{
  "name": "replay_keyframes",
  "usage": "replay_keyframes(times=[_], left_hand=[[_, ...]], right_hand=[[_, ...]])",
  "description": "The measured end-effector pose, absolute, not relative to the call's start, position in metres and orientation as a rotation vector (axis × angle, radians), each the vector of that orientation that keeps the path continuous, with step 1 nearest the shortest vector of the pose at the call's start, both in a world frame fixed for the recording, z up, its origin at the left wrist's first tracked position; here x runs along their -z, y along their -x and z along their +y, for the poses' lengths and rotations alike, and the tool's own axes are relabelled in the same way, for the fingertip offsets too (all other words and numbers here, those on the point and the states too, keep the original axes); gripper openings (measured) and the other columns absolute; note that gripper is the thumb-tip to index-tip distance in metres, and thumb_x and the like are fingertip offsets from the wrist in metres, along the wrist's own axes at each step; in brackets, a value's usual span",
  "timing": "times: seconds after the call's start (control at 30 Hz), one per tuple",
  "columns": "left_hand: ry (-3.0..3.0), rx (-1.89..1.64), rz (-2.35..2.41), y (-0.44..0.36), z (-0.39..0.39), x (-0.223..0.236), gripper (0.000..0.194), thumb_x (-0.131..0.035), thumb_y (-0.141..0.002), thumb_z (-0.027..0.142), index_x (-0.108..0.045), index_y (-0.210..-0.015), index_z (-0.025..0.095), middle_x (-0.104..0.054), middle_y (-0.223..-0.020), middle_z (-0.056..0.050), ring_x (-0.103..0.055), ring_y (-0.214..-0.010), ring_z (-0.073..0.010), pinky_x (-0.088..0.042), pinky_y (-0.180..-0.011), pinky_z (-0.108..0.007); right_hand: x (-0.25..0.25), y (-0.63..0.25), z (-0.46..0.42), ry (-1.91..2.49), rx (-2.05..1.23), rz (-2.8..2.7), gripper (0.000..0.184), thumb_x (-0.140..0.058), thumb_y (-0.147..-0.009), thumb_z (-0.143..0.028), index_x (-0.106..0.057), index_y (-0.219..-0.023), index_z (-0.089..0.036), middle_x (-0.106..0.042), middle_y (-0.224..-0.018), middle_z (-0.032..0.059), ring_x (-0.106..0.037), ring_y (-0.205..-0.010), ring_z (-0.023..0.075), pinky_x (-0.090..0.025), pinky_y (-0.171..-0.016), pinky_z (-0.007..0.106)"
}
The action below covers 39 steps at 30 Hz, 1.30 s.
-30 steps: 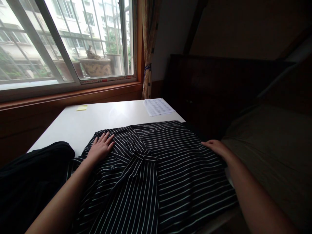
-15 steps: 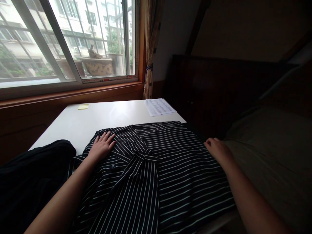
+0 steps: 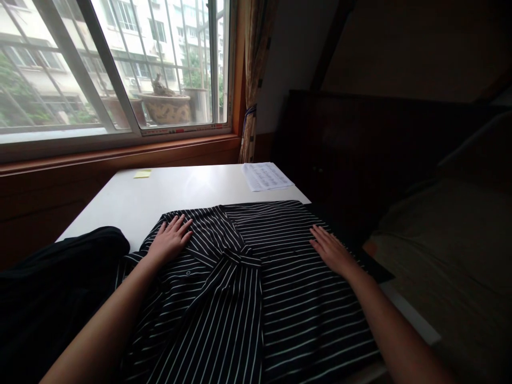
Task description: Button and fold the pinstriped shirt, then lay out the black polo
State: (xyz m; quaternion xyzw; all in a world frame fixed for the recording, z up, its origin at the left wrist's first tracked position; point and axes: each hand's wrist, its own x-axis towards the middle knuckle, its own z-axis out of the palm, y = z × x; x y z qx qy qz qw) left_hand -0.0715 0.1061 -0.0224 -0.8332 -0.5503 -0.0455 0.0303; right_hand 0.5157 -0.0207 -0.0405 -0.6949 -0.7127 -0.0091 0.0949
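Note:
A black shirt with white stripes [image 3: 296,298] lies spread over a white table [image 3: 192,186], one sleeve folded across its middle. On the upper left part of the shirt, my left hand [image 3: 172,237] rests flat with its fingers apart. My right hand [image 3: 330,250] lies on the shirt's right part, fingers stretched out and pointing to the upper left. Past that hand, plain dark cloth [image 3: 378,270] extends over the table's right side; whether it belongs to the shirt I cannot tell.
Dark fabric [image 3: 92,256] is bunched at the left. Printed sheets [image 3: 267,176] and a yellow sticky note [image 3: 142,173] lie at the table's far side. Beyond stand a barred window [image 3: 160,69] and a tied curtain [image 3: 249,122]. Greenish-brown cloth [image 3: 460,256] spreads at the right.
My right hand has come left from the shirt's right edge onto its striped surface, and its curled fingers have straightened. My left hand stays in place. The view has shifted slightly.

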Motion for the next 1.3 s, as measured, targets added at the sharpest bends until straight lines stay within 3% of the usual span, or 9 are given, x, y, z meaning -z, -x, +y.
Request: replay_keyframes(times=[0.37,0.63,0.77,0.83,0.93,1.07,1.3], left_hand=[[2.594,0.145,-1.709,0.076,0.105,0.018,0.056,-0.028,-0.103,0.050,-0.025,-0.156,0.033,-0.016,-0.166,-0.002,-0.014,-0.153,-0.0272,-0.016,-0.120,-0.054],[2.711,0.180,-1.719,0.102,0.106,0.007,0.056,-0.033,-0.104,0.047,-0.026,-0.156,0.029,-0.024,-0.164,-0.006,-0.021,-0.151,-0.0288,-0.024,-0.119,-0.054],[2.761,0.193,-1.570,0.093,0.070,-0.011,0.052,-0.036,-0.103,0.044,-0.036,-0.152,0.028,-0.028,-0.162,-0.005,-0.022,-0.150,-0.0325,-0.025,-0.118,-0.059],[2.825,0.188,-1.455,0.075,0.035,-0.021,0.048,-0.038,-0.103,0.046,-0.038,-0.150,0.037,-0.031,-0.161,0.003,-0.022,-0.151,-0.0278,-0.019,-0.122,-0.057],[2.977,0.262,-1.135,0.044,-0.025,-0.028,0.049,-0.038,-0.103,0.045,-0.033,-0.152,0.039,-0.036,-0.159,0.003,-0.028,-0.149,-0.0248,-0.021,-0.123,-0.055],[3.003,0.299,-0.989,0.024,-0.084,-0.018,0.063,-0.043,-0.101,0.048,-0.021,-0.157,0.031,-0.030,-0.161,-0.003,-0.028,-0.149,-0.0265,-0.027,-0.121,-0.053],[2.864,0.246,-1.127,0.043,-0.101,0.002,0.066,-0.041,-0.101,0.051,-0.017,-0.158,0.029,-0.022,-0.163,-0.003,-0.026,-0.149,-0.0266,-0.027,-0.121,-0.050]], right_hand=[[0.041,-0.517,-0.021,2.054,-0.013,-2.115,0.064,-0.022,-0.101,-0.055,-0.026,-0.157,-0.024,-0.024,-0.164,0.0057,-0.022,-0.151,0.0238,-0.023,-0.121,0.050],[0.028,-0.505,-0.023,2.114,-0.016,-2.092,0.065,-0.023,-0.101,-0.056,-0.032,-0.155,-0.022,-0.030,-0.162,0.0074,-0.027,-0.149,0.0283,-0.024,-0.120,0.054],[0.000,-0.453,-0.020,1.985,0.036,-2.120,0.065,-0.024,-0.102,-0.056,-0.032,-0.155,-0.019,-0.031,-0.161,0.0104,-0.026,-0.149,0.0295,-0.025,-0.119,0.056],[-0.016,-0.407,-0.019,1.775,0.035,-2.238,0.062,-0.025,-0.104,-0.053,-0.028,-0.156,-0.020,-0.027,-0.162,0.0090,-0.022,-0.151,0.0263,-0.023,-0.121,0.053],[-0.033,-0.328,-0.021,1.421,-0.049,-2.455,0.063,-0.032,-0.104,-0.052,-0.020,-0.158,-0.024,-0.022,-0.164,0.0057,-0.021,-0.151,0.0239,-0.020,-0.123,0.052],[-0.032,-0.252,-0.022,1.091,-0.176,-2.683,0.064,-0.033,-0.103,-0.053,-0.022,-0.158,-0.023,-0.020,-0.164,0.0053,-0.018,-0.152,0.0219,-0.017,-0.124,0.049],[-0.006,-0.236,-0.007,1.085,-0.281,-2.750,0.051,-0.039,-0.103,-0.047,-0.037,-0.152,-0.032,-0.025,-0.163,0.0027,-0.020,-0.151,0.0254,-0.020,-0.122,0.052]])
